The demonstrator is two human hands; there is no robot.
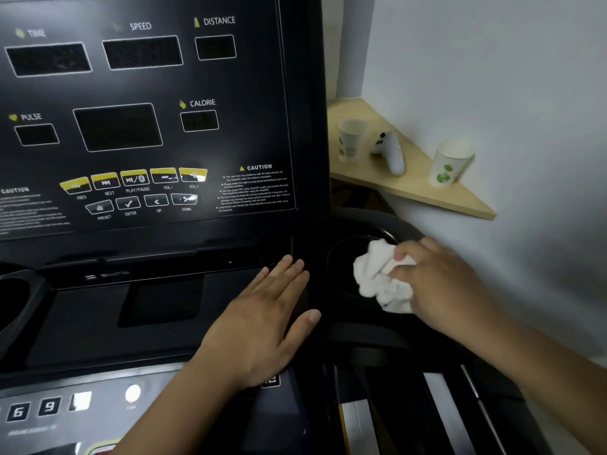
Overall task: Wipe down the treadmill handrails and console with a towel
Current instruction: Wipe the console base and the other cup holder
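The black treadmill console (pixel 147 133) fills the left and middle of the view, with dark displays and yellow buttons. A crumpled white towel (pixel 381 277) lies in the round cup holder (pixel 341 267) at the console's right end. My right hand (pixel 440 284) grips the towel from the right, fingers curled over it. My left hand (pixel 262 320) rests flat on the console's lower tray, fingers straight and together, just left of the cup holder. The handrails are hidden, except for dark bars at the lower right.
A wooden corner shelf (pixel 414 188) on the white wall behind the console carries two paper cups (pixel 451 162) and a white game controller (pixel 389 149). A second cup holder (pixel 16 297) sits at the console's left. Number keys (pixel 33 408) run along the bottom edge.
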